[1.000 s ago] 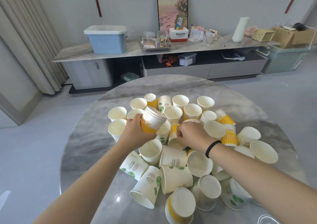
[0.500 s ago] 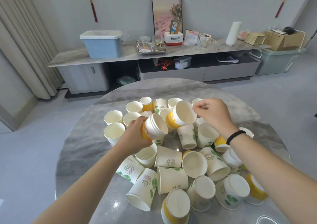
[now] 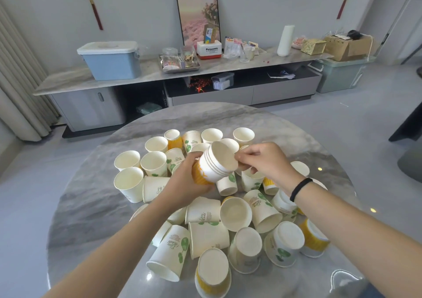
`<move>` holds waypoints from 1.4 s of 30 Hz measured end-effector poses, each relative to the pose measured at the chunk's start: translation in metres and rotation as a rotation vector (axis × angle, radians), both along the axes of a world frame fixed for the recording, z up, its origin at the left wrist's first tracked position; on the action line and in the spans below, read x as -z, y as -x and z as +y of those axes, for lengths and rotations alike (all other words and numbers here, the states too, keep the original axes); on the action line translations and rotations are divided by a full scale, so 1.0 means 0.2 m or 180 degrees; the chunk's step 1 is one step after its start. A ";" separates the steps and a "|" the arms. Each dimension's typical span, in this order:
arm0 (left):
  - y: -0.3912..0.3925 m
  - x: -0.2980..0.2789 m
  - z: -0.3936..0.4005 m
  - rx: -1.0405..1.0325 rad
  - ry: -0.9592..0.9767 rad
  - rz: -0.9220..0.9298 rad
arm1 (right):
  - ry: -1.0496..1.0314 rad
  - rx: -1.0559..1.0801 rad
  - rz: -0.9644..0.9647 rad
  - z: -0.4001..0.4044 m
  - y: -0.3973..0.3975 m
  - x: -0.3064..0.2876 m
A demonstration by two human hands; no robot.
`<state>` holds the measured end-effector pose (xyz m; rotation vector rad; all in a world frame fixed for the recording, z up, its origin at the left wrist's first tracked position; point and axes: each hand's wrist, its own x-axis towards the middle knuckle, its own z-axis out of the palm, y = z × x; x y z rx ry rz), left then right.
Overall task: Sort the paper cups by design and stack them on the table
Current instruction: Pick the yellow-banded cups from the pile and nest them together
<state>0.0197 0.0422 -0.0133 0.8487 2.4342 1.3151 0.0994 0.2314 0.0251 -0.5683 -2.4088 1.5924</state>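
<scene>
The left hand (image 3: 182,183) grips the nested yellow stack (image 3: 212,169) above the bench (image 3: 75,206); the right hand (image 3: 265,160) pinches its top rim. A skewed push (rims look tight) could crumple the cup or jam it crooked.

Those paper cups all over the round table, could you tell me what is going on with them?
A person is sorting them by design. The left hand grips a small nested stack of yellow-patterned paper cups, tilted on its side, while the right hand pinches its top rim. Many loose green-leaf and yellow paper cups lie jumbled on the grey marble round table, some upright, some tipped over.
</scene>
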 end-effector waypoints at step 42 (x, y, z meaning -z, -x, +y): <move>0.09 0.06 0.50 0.0051 0.0641 0.0181 | -0.0472 0.0682 0.0435 0.60 0.07 0.00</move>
